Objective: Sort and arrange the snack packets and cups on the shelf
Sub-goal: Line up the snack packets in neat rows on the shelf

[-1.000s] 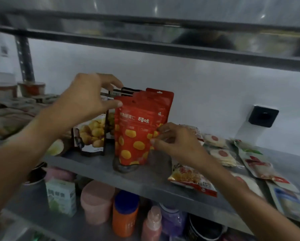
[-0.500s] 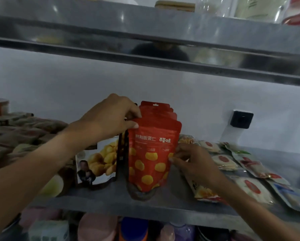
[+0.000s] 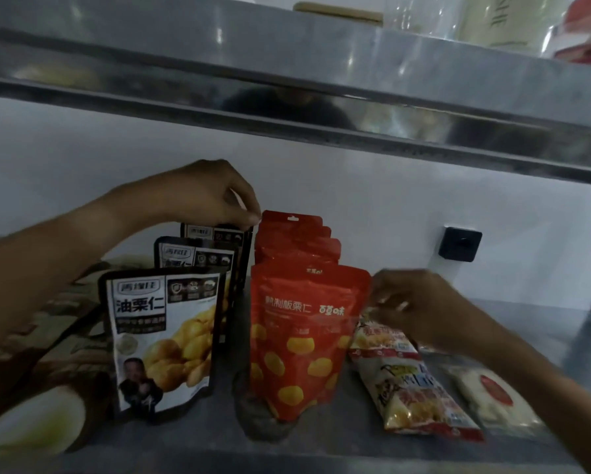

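So your red chestnut pouches (image 3: 307,336) and black-and-white chestnut pouches (image 3: 164,340) stand in rows, your left hand (image 3: 212,196) pinching the back black-and-white one, your right hand (image 3: 413,306) loosely curled at the front red pouch's edge, though I cannot tell if it grips, and flat packets (image 3: 420,395) at 4 o'clock need sorting.

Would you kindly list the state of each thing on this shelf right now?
Red packets: upright, in a row front to back.
Black-and-white packets: upright, in a row.
Left hand: pinches the rearmost black-and-white packet's top.
Right hand: fingers curled at the front red packet's right edge; blurred.
Yellow packets: lying flat.
Shelf: bears them all.
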